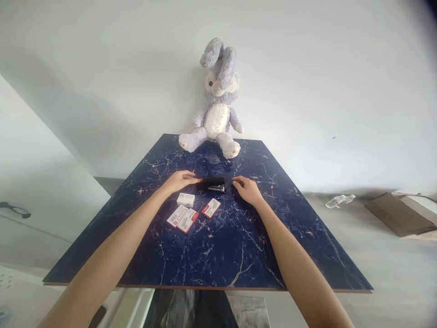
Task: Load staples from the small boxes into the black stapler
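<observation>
A black stapler (213,183) with an orange part at its left end lies on the dark blue marbled table (218,255). My left hand (180,181) grips that left end between thumb and fingers. Just off the stapler's right end, apart from it, is my right hand (247,189), its fingers curled and drawn together; whether something small is in them cannot be made out. Nearer to me are a small white box (186,199), a red and white staple box (211,208), and two red and white boxes (182,218) side by side.
A grey plush rabbit (216,120) sits at the table's far edge against the white wall. To the right, on the floor, are a clear plastic bottle (336,201) and an open cardboard box (392,214). A white door with a dark handle (15,209) stands at left.
</observation>
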`<action>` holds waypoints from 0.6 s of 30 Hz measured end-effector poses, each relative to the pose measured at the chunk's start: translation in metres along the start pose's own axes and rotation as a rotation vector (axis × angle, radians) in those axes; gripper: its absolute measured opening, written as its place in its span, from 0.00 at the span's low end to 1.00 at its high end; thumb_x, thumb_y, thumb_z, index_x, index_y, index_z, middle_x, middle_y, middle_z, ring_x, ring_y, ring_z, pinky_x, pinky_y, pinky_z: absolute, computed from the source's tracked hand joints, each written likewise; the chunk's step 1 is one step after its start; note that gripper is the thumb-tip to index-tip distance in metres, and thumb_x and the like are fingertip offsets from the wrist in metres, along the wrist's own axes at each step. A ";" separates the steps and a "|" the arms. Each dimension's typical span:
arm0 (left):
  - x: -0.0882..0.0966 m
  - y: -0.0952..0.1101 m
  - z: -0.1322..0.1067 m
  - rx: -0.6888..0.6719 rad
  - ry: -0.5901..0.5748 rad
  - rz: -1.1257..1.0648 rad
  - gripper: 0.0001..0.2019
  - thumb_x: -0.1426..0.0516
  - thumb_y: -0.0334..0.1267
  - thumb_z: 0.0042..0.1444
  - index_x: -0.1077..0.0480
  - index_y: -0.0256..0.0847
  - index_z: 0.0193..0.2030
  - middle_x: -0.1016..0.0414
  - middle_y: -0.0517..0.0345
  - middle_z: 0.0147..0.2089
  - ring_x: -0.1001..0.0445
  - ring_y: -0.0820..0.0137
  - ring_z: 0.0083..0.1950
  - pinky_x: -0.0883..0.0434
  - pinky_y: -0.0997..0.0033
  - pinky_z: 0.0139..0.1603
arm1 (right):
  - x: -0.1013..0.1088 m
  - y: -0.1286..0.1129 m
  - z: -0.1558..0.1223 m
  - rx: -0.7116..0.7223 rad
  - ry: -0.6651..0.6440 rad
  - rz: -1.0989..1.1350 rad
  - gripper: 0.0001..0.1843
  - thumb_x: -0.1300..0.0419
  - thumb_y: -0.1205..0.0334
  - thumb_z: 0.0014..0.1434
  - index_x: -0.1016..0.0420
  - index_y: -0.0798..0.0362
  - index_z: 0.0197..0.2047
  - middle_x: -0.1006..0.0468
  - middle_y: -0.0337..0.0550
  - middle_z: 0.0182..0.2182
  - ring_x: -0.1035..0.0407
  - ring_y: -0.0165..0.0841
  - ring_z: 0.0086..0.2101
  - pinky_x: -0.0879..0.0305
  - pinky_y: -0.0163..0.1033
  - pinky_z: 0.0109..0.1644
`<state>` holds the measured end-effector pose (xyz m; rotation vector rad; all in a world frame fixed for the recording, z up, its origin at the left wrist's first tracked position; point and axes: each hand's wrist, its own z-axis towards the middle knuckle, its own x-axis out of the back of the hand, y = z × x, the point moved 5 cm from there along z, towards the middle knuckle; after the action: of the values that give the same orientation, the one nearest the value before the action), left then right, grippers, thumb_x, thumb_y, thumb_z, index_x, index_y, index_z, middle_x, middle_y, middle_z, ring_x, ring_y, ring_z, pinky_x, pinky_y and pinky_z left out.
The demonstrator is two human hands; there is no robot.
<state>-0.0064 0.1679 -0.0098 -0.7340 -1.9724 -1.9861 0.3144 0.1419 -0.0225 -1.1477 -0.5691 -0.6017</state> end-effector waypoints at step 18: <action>-0.006 0.011 -0.004 -0.001 -0.063 -0.013 0.16 0.33 0.50 0.48 0.19 0.45 0.41 0.17 0.54 0.44 0.21 0.57 0.48 0.31 0.58 0.55 | -0.004 -0.011 -0.003 0.088 -0.194 0.089 0.19 0.35 0.62 0.55 0.22 0.47 0.51 0.17 0.42 0.44 0.24 0.39 0.46 0.31 0.45 0.54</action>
<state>0.0034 0.1627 -0.0029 -0.7960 -2.0165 -1.9948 0.3040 0.1363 -0.0188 -1.1485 -0.6994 -0.3873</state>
